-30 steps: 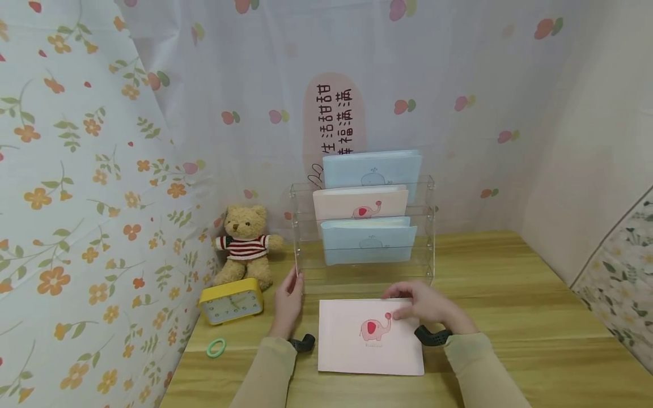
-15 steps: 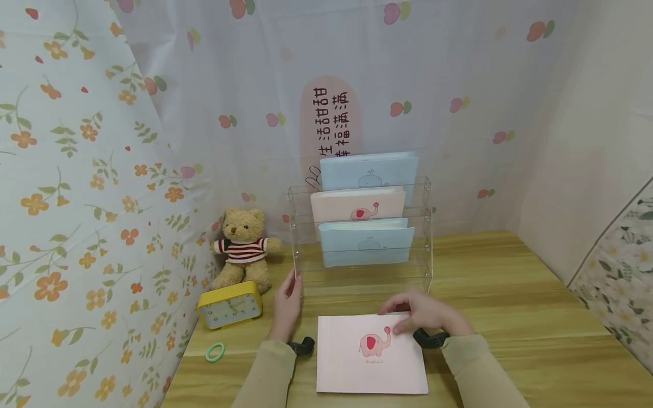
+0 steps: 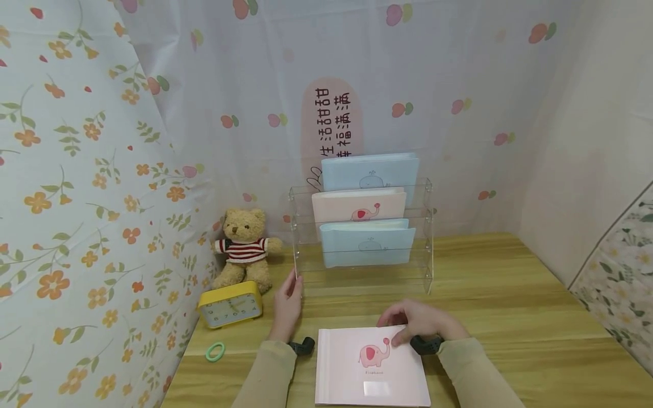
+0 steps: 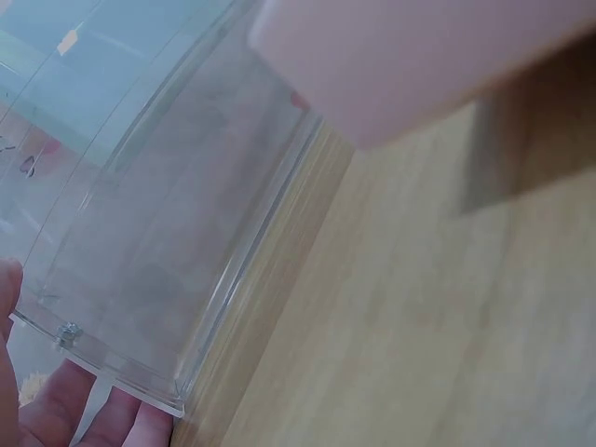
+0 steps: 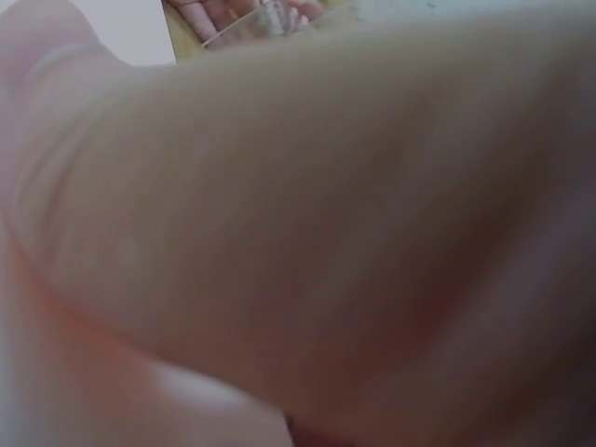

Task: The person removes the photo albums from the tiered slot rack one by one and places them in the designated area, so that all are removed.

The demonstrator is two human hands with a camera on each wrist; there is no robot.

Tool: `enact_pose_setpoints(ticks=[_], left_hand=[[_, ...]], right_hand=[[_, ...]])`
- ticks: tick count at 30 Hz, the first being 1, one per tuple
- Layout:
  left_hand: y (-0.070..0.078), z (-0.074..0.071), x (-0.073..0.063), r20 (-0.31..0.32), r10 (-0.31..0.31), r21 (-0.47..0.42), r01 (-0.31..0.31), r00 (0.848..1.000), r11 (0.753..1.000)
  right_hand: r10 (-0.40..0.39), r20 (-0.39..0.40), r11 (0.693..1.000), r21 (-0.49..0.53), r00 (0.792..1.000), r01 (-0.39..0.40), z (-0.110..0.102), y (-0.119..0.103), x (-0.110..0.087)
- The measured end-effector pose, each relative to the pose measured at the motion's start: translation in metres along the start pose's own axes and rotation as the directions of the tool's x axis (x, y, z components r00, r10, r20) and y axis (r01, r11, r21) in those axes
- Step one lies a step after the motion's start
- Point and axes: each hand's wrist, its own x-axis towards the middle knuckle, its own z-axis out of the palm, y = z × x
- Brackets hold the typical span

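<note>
My right hand (image 3: 423,323) pinches the top right edge of a pink photo album (image 3: 344,362) with an elephant on its cover. The album is tilted, and its corner hangs above the wood with a shadow beneath in the left wrist view. With thumb and fingers on either side, my left hand (image 3: 288,306) grips the left side panel of a clear acrylic rack (image 4: 177,251). Three albums lean in the rack's tiers: a blue whale one (image 3: 367,249) in front, a pink elephant one (image 3: 334,208) behind it, another blue one (image 3: 342,173) at the back. My right hand mostly fills its wrist view.
Left of the rack sits a teddy bear (image 3: 246,249) in a striped shirt. A yellow alarm clock (image 3: 229,304) stands before it, and a green ring (image 3: 215,352) lies nearer the front. Patterned curtains (image 3: 459,73) bound the wooden table (image 3: 510,317) behind and at the sides.
The pink album in my right hand has come toward me, down the head view, and its tilt has changed. A bright reflection now shows on its cover. My left hand stays on the rack.
</note>
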Motion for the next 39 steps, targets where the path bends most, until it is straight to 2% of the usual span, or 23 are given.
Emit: enact_pose_setpoints(ticks=[7, 19, 23, 26, 28, 30, 31, 33, 35, 39], left_hand=[[0.002, 0.000, 0.000, -0.008, 0.016, 0.020, -0.016, 1.000, 1.000], [-0.001, -0.001, -0.001, -0.008, 0.018, 0.014, -0.018, 1.000, 1.000], [-0.002, -0.001, -0.001, -0.008, 0.013, 0.021, -0.012, 1.000, 1.000], [-0.002, -0.001, -0.001, -0.011, -0.004, 0.018, 0.004, 1.000, 1.000], [-0.001, -0.001, -0.001, -0.011, -0.026, 0.007, 0.026, 1.000, 1.000], [0.000, -0.001, -0.001, -0.009, -0.042, -0.001, 0.042, 0.999, 0.999], [0.001, 0.000, -0.001, -0.008, -0.043, -0.001, 0.043, 0.999, 0.999], [0.002, 0.000, -0.001, -0.006, -0.042, -0.002, 0.042, 0.999, 0.999], [0.003, 0.001, -0.001, -0.006, -0.032, -0.004, 0.032, 0.999, 0.999], [0.003, 0.002, -0.002, -0.018, -0.025, -0.013, 0.024, 1.000, 1.000]], right_hand=[[0.064, -0.016, 0.998, -0.027, 0.998, -0.064, 0.003, -0.003, 0.000], [0.108, -0.058, 0.992, -0.056, 0.992, -0.111, 0.008, -0.011, 0.000], [0.083, -0.137, 0.990, -0.098, 0.987, -0.097, 0.008, -0.012, 0.000], [0.048, -0.254, 0.988, -0.127, 0.966, -0.083, 0.005, -0.015, -0.002], [0.026, -0.355, 0.987, -0.139, 0.934, -0.080, 0.002, -0.017, -0.004], [0.002, -0.469, 0.987, -0.143, 0.883, -0.078, -0.002, -0.020, -0.006], [-0.012, -0.525, 0.986, -0.146, 0.851, -0.076, -0.003, -0.020, -0.007], [-0.048, -0.635, 0.987, -0.151, 0.771, -0.063, -0.007, -0.022, -0.009], [-0.093, -0.726, 0.987, -0.160, 0.681, -0.036, -0.011, -0.024, -0.010], [-0.187, -0.840, 0.982, -0.166, 0.509, 0.087, -0.022, -0.036, -0.007]])
